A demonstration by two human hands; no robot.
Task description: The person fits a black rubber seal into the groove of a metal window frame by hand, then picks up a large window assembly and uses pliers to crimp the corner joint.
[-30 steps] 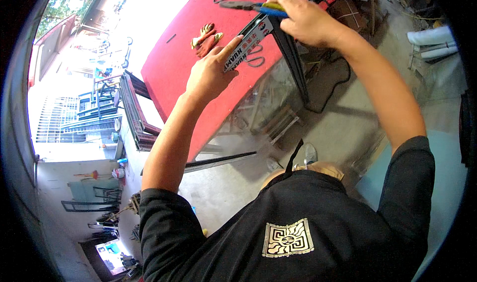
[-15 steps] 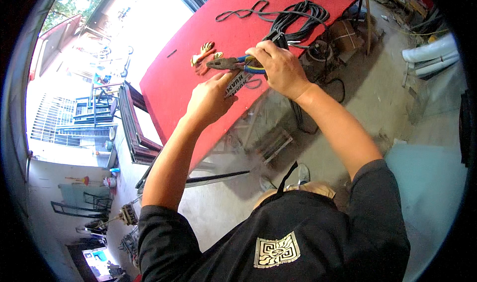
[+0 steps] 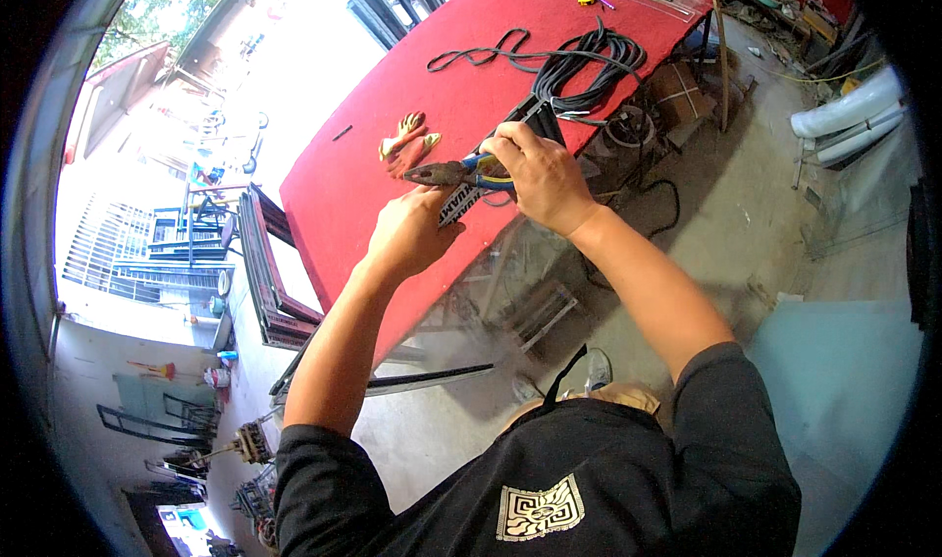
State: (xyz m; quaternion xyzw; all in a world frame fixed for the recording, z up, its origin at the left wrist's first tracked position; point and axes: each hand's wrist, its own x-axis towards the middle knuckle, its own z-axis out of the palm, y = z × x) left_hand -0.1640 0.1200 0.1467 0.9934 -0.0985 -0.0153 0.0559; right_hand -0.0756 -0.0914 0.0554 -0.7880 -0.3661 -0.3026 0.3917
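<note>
My right hand (image 3: 545, 179) is closed around the handles of combination pliers (image 3: 439, 173) with blue and yellow grips. Their dark metal jaws point left, just above my left hand (image 3: 407, 231). That hand is wrapped round a long dark profile bar (image 3: 459, 206) with a white printed strip along it. The bar slants away to the upper right, passing behind the pliers and my right hand. Whether the jaws touch the bar or grip anything cannot be made out. Beyond the jaws, a pair of red and cream work gloves (image 3: 407, 145) lies on the red-covered table (image 3: 339, 199).
Coiled black cable (image 3: 594, 66) lies at the table's far right, with a yellow tape measure (image 3: 586, 0) behind it. Dark frames (image 3: 280, 272) lean against the table's left side. White wrapped rolls (image 3: 849, 106) and glass sheets (image 3: 834, 380) stand at right.
The view has tilted up, so the table's far end shows more. Both hands, with pliers and bar, sit lower in the picture and slightly nearer me. Both grips stay the same.
</note>
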